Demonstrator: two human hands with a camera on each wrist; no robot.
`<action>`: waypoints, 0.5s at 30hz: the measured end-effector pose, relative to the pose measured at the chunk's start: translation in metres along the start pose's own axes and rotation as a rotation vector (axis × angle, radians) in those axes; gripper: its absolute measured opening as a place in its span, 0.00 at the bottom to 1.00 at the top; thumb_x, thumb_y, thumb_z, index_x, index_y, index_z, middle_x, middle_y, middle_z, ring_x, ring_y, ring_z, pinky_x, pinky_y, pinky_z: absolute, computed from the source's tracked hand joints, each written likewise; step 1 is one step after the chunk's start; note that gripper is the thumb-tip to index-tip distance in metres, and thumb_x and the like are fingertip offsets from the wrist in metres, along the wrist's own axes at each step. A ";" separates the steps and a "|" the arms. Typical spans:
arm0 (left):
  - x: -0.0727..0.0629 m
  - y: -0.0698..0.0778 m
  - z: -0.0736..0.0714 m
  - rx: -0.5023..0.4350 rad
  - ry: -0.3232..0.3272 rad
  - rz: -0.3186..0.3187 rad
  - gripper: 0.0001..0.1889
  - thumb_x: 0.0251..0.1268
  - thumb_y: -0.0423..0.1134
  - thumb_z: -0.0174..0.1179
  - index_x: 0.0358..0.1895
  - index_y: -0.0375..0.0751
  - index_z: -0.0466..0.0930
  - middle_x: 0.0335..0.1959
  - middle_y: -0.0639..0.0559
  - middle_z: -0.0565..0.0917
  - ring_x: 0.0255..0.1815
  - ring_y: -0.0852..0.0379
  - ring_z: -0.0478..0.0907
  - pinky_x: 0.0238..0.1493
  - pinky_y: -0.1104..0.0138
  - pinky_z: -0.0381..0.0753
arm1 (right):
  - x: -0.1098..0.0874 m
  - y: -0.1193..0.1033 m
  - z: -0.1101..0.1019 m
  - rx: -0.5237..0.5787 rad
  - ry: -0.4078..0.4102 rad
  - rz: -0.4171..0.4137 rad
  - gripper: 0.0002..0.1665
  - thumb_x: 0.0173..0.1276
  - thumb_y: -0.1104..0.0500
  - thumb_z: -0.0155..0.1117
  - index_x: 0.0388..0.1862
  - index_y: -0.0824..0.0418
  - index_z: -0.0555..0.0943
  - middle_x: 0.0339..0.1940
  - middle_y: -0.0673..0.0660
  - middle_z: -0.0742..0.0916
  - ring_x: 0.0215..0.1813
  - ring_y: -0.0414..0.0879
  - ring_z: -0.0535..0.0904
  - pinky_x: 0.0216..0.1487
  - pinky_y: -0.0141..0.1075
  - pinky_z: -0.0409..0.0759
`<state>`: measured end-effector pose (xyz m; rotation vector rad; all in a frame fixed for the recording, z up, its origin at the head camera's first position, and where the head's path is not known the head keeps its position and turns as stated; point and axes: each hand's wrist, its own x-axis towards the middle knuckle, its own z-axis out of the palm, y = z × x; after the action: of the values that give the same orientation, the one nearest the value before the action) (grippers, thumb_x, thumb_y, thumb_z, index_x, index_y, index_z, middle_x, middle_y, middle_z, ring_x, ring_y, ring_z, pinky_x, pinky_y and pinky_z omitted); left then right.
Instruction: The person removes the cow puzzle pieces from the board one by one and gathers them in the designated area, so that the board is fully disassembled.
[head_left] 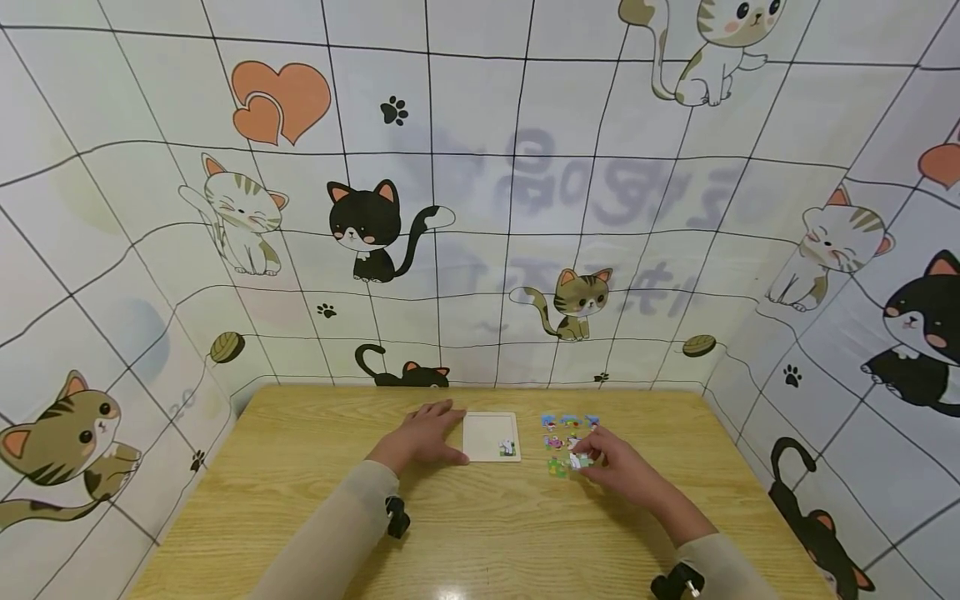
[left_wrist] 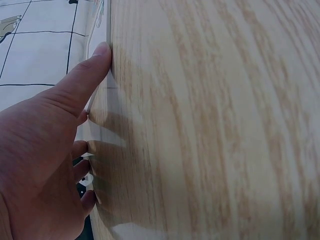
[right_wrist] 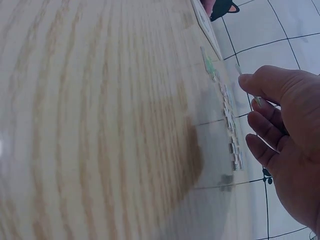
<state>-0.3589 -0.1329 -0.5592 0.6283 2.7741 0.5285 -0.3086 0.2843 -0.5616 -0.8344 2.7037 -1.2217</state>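
A pale square puzzle tray [head_left: 486, 433] lies on the table, with one puzzle piece [head_left: 507, 448] in its near right corner. My left hand [head_left: 426, 433] rests at the tray's left edge, fingers spread; in the left wrist view the thumb [left_wrist: 95, 70] touches the rim. To the right, my right hand [head_left: 618, 467] pinches a puzzle piece [head_left: 577, 460] between thumb and fingers. The right wrist view shows this piece edge-on, raised above the table. Loose puzzle pieces [head_left: 553, 442] lie in rows beside and under the right hand, some partly hidden by it.
The wooden table [head_left: 480, 525] reaches back to a wall covering [head_left: 480, 200] printed with cats and grid lines. Side walls of the same print stand to the left and right. A black camera mount sits on each wrist.
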 end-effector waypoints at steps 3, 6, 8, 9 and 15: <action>0.000 -0.001 0.001 0.003 0.003 -0.006 0.52 0.68 0.67 0.75 0.90 0.52 0.63 0.91 0.41 0.55 0.90 0.32 0.51 0.84 0.33 0.54 | -0.001 0.005 0.002 -0.004 -0.004 0.000 0.14 0.74 0.65 0.78 0.55 0.60 0.86 0.48 0.58 0.81 0.48 0.51 0.77 0.44 0.36 0.80; 0.000 0.000 0.001 0.005 0.002 -0.011 0.52 0.68 0.67 0.75 0.90 0.53 0.62 0.91 0.42 0.55 0.90 0.33 0.51 0.84 0.33 0.54 | -0.003 0.010 0.006 -0.018 0.005 -0.011 0.13 0.74 0.65 0.78 0.54 0.59 0.86 0.48 0.57 0.81 0.48 0.51 0.78 0.45 0.36 0.81; 0.000 0.000 0.001 0.005 0.003 -0.012 0.52 0.68 0.67 0.75 0.89 0.53 0.63 0.91 0.42 0.55 0.90 0.33 0.51 0.84 0.33 0.54 | -0.004 0.011 0.007 -0.024 0.002 -0.006 0.13 0.75 0.64 0.78 0.54 0.59 0.86 0.49 0.56 0.82 0.48 0.51 0.79 0.47 0.36 0.82; 0.000 0.000 0.001 0.004 0.003 -0.012 0.52 0.68 0.66 0.75 0.89 0.53 0.63 0.91 0.41 0.56 0.90 0.33 0.51 0.84 0.33 0.54 | -0.004 0.012 0.007 -0.027 -0.003 -0.005 0.13 0.75 0.64 0.78 0.54 0.59 0.86 0.49 0.55 0.82 0.49 0.51 0.79 0.47 0.37 0.82; -0.001 0.000 0.001 0.011 0.004 -0.008 0.52 0.68 0.66 0.75 0.89 0.52 0.63 0.91 0.41 0.56 0.90 0.32 0.51 0.84 0.33 0.54 | -0.006 0.014 0.009 -0.045 -0.043 0.018 0.12 0.77 0.63 0.76 0.56 0.60 0.86 0.49 0.54 0.81 0.48 0.44 0.78 0.48 0.37 0.81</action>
<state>-0.3581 -0.1328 -0.5604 0.6192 2.7842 0.5141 -0.3072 0.2886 -0.5787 -0.8294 2.7083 -1.1301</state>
